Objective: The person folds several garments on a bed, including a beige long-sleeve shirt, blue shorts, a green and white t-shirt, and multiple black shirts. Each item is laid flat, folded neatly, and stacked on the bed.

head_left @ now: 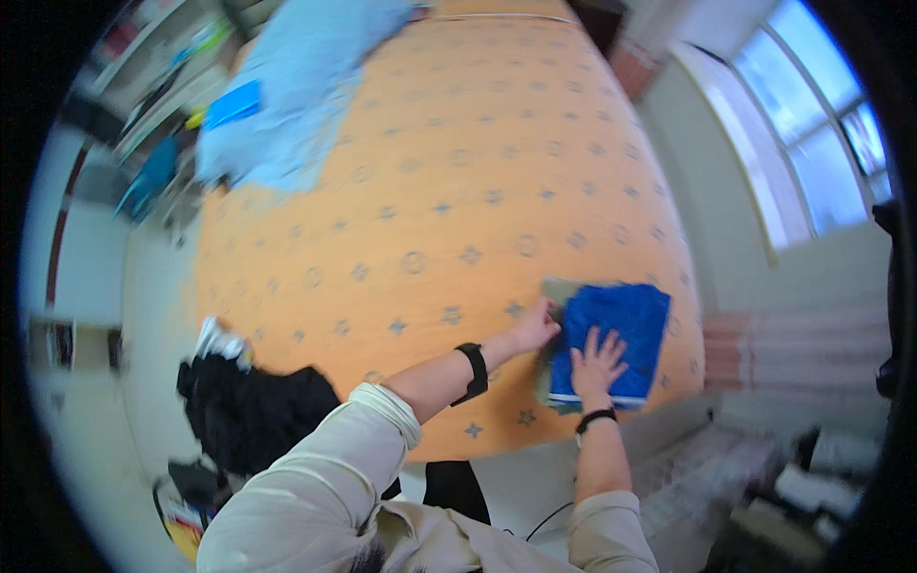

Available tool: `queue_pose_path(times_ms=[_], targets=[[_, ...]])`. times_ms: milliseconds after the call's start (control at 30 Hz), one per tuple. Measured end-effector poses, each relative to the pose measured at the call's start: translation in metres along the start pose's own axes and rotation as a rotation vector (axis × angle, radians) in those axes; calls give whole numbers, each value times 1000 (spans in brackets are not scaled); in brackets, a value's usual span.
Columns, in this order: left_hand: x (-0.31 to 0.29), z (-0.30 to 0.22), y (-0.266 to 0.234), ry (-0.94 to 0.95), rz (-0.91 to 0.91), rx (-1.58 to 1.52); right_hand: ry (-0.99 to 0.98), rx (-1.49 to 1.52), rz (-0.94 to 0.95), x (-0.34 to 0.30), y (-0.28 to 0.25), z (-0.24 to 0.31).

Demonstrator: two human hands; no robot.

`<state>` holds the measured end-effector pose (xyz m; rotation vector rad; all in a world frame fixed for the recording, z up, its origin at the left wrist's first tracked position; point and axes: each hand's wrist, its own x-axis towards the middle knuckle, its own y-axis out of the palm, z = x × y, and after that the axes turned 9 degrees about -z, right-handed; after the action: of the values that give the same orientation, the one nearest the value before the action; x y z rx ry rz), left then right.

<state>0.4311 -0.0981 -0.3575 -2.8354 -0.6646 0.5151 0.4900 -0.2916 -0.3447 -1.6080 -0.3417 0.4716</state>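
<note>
A folded blue cloth with a white strip along its near edge lies at the bed's near right corner. Under it a folded grey-green cloth shows along the left and far sides. My right hand rests flat on the blue cloth, fingers spread. At the left edge of the stack is my left hand, its fingers curled together; whether cloth is between them cannot be made out. A dark band circles each of my wrists.
An orange patterned sheet covers the bed. Black clothing is heaped at its near left, beside a silvery-white bundle. A light blue blanket bears a bright blue flat item at the far left. A window is on the right.
</note>
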Motion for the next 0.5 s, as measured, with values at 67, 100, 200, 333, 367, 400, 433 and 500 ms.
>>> queue_pose_path(times_ms=[67,100,200,333,367,400,433,500], targets=[[-49,15,-44,-3,-12,-82,28,-73,95,-4,5,-2],[-73,23,-73,-41,-45,-111,27,-45,122,-2,3,-3],[-159,58,-167,-180,-156,-228,25,-28,165,-1,-13,-1],[-286,117,-286,-380,-501,-353,40,-24,81,-10,-39,34],[-319,133,-310,-436,-599,-281,-51,1,-104,-22,-39,53],[-350,150,-329,-518,-702,-364,-152,76,-241,-33,-38,75],[-384,166,-346,-526,-810,-361,-227,226,-151,-43,-34,105],[-442,198,-373,-632,-930,-383,-414,391,7,-79,-20,166]])
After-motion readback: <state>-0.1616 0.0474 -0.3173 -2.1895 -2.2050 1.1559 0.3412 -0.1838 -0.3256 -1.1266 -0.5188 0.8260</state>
